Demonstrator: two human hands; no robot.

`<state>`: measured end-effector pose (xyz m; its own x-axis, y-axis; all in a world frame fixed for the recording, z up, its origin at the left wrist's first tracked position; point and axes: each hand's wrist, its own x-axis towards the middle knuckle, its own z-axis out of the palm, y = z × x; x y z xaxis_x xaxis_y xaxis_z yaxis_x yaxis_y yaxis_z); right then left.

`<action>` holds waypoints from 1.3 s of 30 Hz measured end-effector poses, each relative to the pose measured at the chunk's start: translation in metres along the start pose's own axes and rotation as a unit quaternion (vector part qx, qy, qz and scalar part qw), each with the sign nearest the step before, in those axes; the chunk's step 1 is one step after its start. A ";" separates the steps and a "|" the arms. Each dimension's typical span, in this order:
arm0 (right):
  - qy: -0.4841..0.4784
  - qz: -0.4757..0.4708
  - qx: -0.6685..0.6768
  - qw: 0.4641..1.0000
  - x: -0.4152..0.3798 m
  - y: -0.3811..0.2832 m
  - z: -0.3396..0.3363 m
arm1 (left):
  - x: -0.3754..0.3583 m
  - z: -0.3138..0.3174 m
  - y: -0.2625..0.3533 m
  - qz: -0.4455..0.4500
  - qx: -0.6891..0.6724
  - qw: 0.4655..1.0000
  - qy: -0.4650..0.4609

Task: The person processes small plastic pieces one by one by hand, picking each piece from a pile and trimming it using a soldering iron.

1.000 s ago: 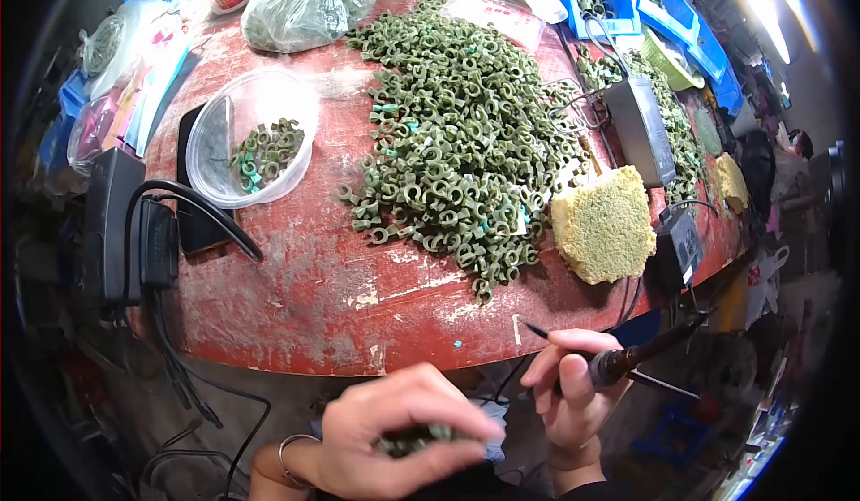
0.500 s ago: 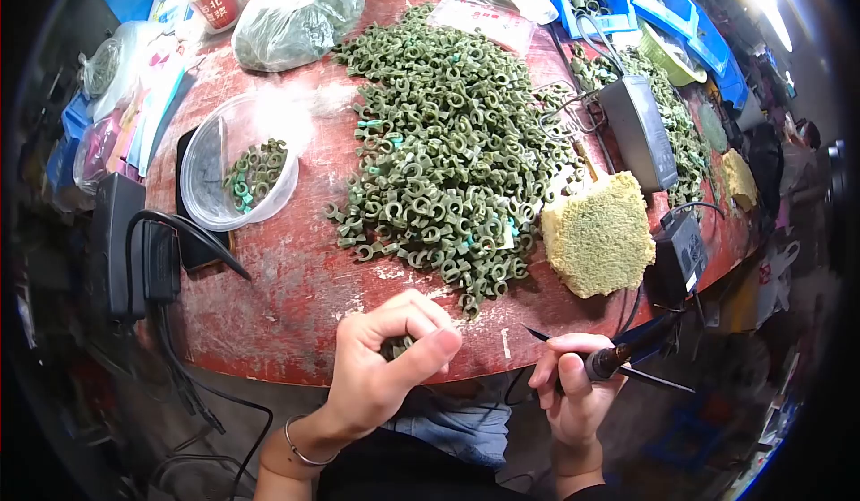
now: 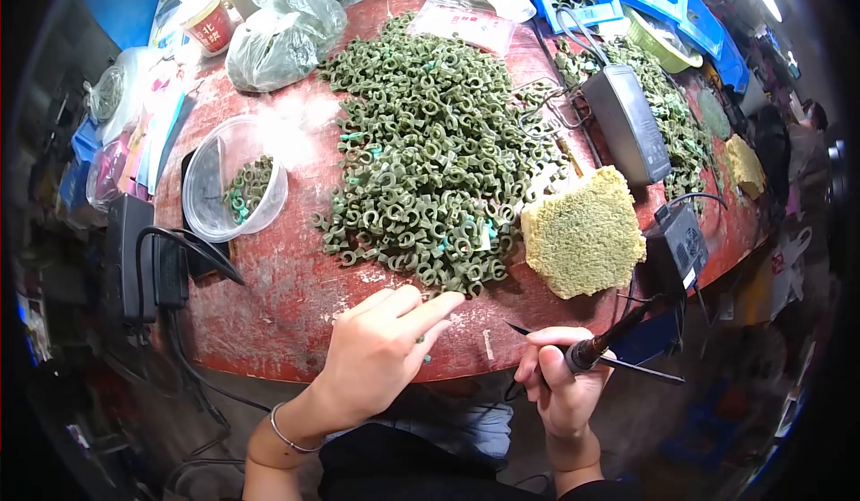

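My left hand [image 3: 381, 344] reaches to the near edge of a big heap of small dark-green ring-shaped pieces [image 3: 430, 160]. Its back faces up, index finger and thumb are stretched out and apart, and the index fingertip is right at the lowest pieces. Small green bits show beside the thumb. My right hand [image 3: 564, 380] grips a pen-like tool with a brown handle [image 3: 587, 354], together with a thin black pointed rod [image 3: 649, 373]. The rod's dark tip points left, over the table's front edge. Close above this hand lies a yellowish porous block [image 3: 587, 232].
A clear round tub [image 3: 199, 192] with some green pieces stands left on the worn red table [image 3: 260, 322]. Black power adapters [image 3: 627, 125] and cables lie at both sides. Plastic bags [image 3: 282, 44], a paper cup [image 3: 208, 24] and blue bins [image 3: 573, 17] line the back.
My left hand has gone from curled around green pieces to stretched out, its fingertips now at the heap's edge. The right hand keeps its grip. The whole view has shifted slightly.
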<state>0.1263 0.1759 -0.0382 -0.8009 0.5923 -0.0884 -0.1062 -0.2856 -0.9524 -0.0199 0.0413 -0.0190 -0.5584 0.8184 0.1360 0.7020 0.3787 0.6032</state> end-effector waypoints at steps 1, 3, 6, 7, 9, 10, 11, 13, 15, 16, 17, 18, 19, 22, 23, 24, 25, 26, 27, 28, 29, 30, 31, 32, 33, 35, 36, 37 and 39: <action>-0.001 -0.001 0.000 1.000 0.001 0.000 0.000 | -0.002 0.002 -0.002 -0.005 -0.011 1.000 0.015; -0.003 0.002 0.002 1.000 0.000 0.001 0.001 | -0.005 0.001 -0.004 -0.027 -0.036 0.999 0.021; -0.007 0.010 -0.001 1.000 0.000 0.001 0.003 | -0.008 -0.005 -0.003 -0.057 -0.044 0.997 0.005; -0.009 0.010 -0.006 1.000 0.000 0.002 0.004 | -0.008 -0.006 -0.004 -0.053 -0.023 0.998 0.008; -0.013 0.012 -0.008 1.000 0.000 0.001 0.006 | -0.008 -0.006 -0.005 -0.047 -0.022 0.998 0.018; -0.015 0.016 -0.005 1.000 0.000 0.001 0.008 | -0.008 -0.004 -0.007 -0.045 -0.043 0.998 0.025; -0.017 0.019 -0.002 1.000 0.000 0.001 0.009 | -0.008 -0.003 -0.007 -0.043 -0.064 0.997 0.031; -0.009 0.045 -0.022 0.999 0.000 -0.004 0.012 | -0.009 -0.005 -0.006 -0.053 -0.063 0.997 0.015; 0.011 0.063 -0.038 0.997 0.000 -0.008 0.017 | -0.009 -0.006 -0.005 -0.056 -0.054 0.997 0.007; 0.026 0.068 -0.044 0.996 0.001 -0.008 0.022 | -0.009 -0.007 -0.004 -0.054 -0.047 0.997 0.008; 0.041 0.072 -0.051 0.995 0.001 -0.008 0.026 | -0.009 -0.007 -0.003 -0.053 -0.040 0.998 0.008; 0.040 0.058 -0.055 0.996 0.000 -0.007 0.027 | -0.010 -0.007 -0.002 -0.063 -0.084 0.994 0.014; 0.040 0.043 -0.059 0.996 -0.002 -0.007 0.027 | -0.011 -0.007 -0.001 -0.073 -0.129 0.989 0.019; 0.045 0.001 -0.043 0.998 -0.006 -0.007 0.030 | -0.016 0.002 -0.004 -0.078 -0.236 0.967 0.060; 0.040 -0.004 -0.030 0.999 -0.008 -0.008 0.029 | -0.019 0.006 -0.005 -0.078 -0.267 0.957 0.079; 0.033 -0.011 -0.018 0.999 -0.008 -0.008 0.029 | -0.022 0.006 -0.003 -0.105 -0.311 0.942 0.074; 0.014 -0.014 -0.019 1.000 -0.009 -0.010 0.030 | -0.025 0.005 0.000 -0.132 -0.355 0.923 0.070; 0.005 -0.016 -0.011 1.000 -0.011 -0.011 0.031 | -0.027 0.003 0.003 -0.159 -0.398 0.901 0.065; -0.004 -0.018 -0.004 1.000 -0.012 -0.012 0.032 | -0.027 0.000 0.005 -0.149 -0.394 0.905 0.056; -0.013 -0.020 0.003 1.000 -0.014 -0.013 0.033 | -0.027 -0.005 0.008 -0.139 -0.391 0.909 0.047; -0.024 -0.005 -0.006 1.000 -0.016 -0.017 0.034 | -0.027 -0.007 0.010 -0.129 -0.387 0.912 0.039; -0.033 -0.009 -0.003 0.999 -0.016 -0.019 0.035 | -0.028 -0.007 0.010 -0.114 -0.402 0.908 0.039; -0.042 -0.013 0.000 0.999 -0.017 -0.020 0.036 | -0.031 -0.007 0.009 -0.099 -0.416 0.903 0.040; -0.051 -0.017 0.003 0.999 -0.018 -0.021 0.036 | -0.033 -0.007 0.009 -0.084 -0.430 0.898 0.041; -0.060 -0.004 -0.001 0.998 -0.020 -0.024 0.036 | -0.033 -0.010 0.012 -0.092 -0.445 0.890 0.039; -0.074 -0.015 -0.001 0.997 -0.021 -0.025 0.038 | -0.036 -0.013 0.014 -0.108 -0.461 0.880 0.034; -0.081 -0.020 -0.001 0.997 -0.021 -0.026 0.039 | -0.037 -0.013 0.015 -0.116 -0.468 0.875 0.030; -0.083 -0.009 -0.002 0.996 -0.020 -0.028 0.041 | -0.037 -0.013 0.015 -0.108 -0.472 0.874 0.034; -0.089 0.008 0.004 0.996 -0.019 -0.030 0.044 | -0.038 -0.013 0.015 -0.093 -0.478 0.872 0.039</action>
<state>0.1190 0.1401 0.0050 -0.8939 0.4455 -0.0502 -0.0963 -0.3003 -0.9490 0.0066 0.0103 -0.0052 -0.6782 0.7349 -0.0028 -0.0728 -0.0634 0.9953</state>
